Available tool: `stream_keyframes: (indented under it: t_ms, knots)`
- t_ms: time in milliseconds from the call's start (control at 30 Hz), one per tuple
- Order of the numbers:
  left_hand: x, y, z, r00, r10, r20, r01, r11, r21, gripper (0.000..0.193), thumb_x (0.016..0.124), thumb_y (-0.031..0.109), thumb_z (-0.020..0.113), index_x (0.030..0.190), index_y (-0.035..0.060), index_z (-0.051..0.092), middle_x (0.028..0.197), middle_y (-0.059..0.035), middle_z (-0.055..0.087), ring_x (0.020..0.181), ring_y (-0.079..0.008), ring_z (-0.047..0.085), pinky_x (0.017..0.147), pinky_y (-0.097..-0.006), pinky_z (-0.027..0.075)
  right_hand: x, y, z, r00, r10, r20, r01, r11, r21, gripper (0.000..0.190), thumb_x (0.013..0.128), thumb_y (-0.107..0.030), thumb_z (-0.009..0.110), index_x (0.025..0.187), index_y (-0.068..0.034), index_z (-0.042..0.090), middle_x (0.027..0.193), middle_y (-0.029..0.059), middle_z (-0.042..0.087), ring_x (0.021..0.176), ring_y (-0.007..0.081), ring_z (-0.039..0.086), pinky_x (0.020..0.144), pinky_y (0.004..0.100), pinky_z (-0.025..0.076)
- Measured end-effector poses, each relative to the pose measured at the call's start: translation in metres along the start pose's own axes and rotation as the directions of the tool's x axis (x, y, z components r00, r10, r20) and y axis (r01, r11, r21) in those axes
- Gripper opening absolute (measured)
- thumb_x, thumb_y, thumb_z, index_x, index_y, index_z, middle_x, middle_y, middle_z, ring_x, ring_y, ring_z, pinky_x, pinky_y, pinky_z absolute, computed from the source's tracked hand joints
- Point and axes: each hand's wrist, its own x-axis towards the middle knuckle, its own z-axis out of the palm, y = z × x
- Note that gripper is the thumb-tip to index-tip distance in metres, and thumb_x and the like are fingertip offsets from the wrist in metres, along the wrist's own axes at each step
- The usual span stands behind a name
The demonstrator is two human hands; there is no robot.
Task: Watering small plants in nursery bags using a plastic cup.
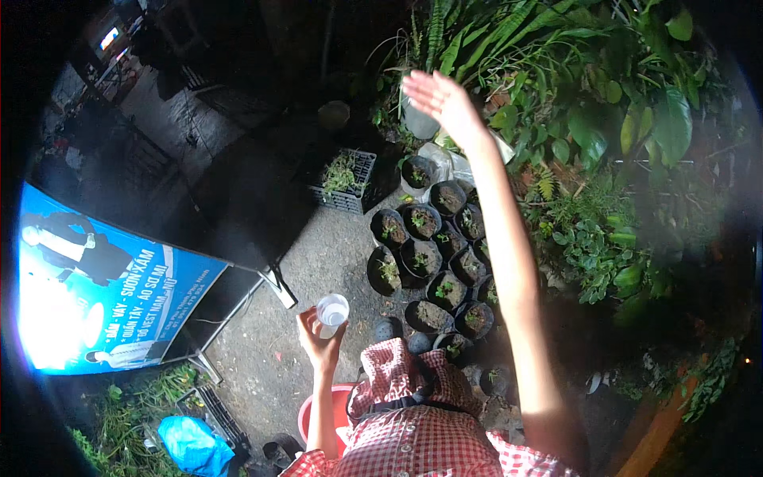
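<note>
My left hand point(320, 340) grips a clear plastic cup point(332, 309) that looks partly filled with clear liquid, above the pavement. Stretched far forward, my right hand point(442, 106) is flat and slightly blurred, with nothing in it. It is nearest in the picture to a grey pot point(421, 121) and the long-leaved plants behind it. Below and left of my right forearm stand several black nursery pots point(421, 257) holding soil and small green seedlings. My forearm hides some pots on that side.
A plastic crate point(344, 200) with cut greenery stands ahead. To the left is a lit blue sign point(173, 298) with writing, on a metal frame. A red basin point(306, 411) sits beside my body. A blue plastic bag point(195, 444) lies lower left; dense foliage point(596, 125) fills the right.
</note>
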Motion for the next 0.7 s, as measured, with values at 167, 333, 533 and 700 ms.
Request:
stream_keyframes:
  t_ms: [167, 333, 533, 700]
  knots:
    - [0.010, 0.025, 0.019, 0.987, 0.145, 0.069, -0.144, 0.989, -0.017, 0.057, 0.063, 0.008, 0.083, 0.105, 0.0044, 0.045, 0.106, -0.0101, 0.056, 0.102, -0.0224, 0.056, 0.091, -0.0422, 0.047, -0.121, 0.069, 0.016, 0.934, -0.025, -0.357, -0.344, 0.216, -0.914, 0.104, 0.073, -0.062, 0.066, 0.150, -0.022, 0.008, 0.155, 0.0177, 0.002, 0.143, 0.0347, 0.002, 0.113, 0.0500, 0.012]
    - [0.035, 0.061, 0.056, 0.913, 0.326, 0.245, -0.292, 0.942, -0.163, 0.054, 0.066, -0.001, 0.079, 0.103, 0.0039, 0.040, 0.102, -0.0116, 0.055, 0.103, -0.0213, 0.056, 0.093, -0.0361, 0.044, -0.209, 0.115, 0.068, 0.908, -0.094, -0.409, -0.287, 0.573, -0.768, 0.069, 0.091, -0.054, 0.046, 0.147, -0.021, 0.023, 0.153, 0.0153, 0.012, 0.142, 0.0291, 0.012, 0.112, 0.0487, 0.018]
    - [0.055, 0.117, 0.080, 0.774, 0.496, 0.393, -0.565, 0.821, 0.077, 0.053, 0.062, 0.002, 0.081, 0.105, 0.0011, 0.049, 0.103, -0.0110, 0.056, 0.100, -0.0223, 0.058, 0.089, -0.0355, 0.047, -0.224, 0.116, 0.109, 0.827, 0.270, -0.493, 0.121, 0.772, 0.625, 0.058, 0.100, -0.044, 0.027, 0.124, 0.001, 0.054, 0.126, 0.0186, 0.056, 0.120, 0.0273, 0.052, 0.106, 0.0382, 0.038]
    - [0.052, 0.140, 0.087, 0.734, 0.541, 0.409, -0.622, 0.778, 0.087, 0.056, 0.058, 0.002, 0.079, 0.108, 0.0011, 0.053, 0.105, -0.0145, 0.055, 0.096, -0.0319, 0.057, 0.084, -0.0373, 0.048, -0.216, 0.114, 0.113, 0.735, 0.398, -0.549, 0.211, 0.636, 0.743, 0.052, 0.100, -0.028, 0.020, 0.122, 0.004, 0.055, 0.124, 0.0207, 0.056, 0.119, 0.0300, 0.053, 0.107, 0.0398, 0.038]
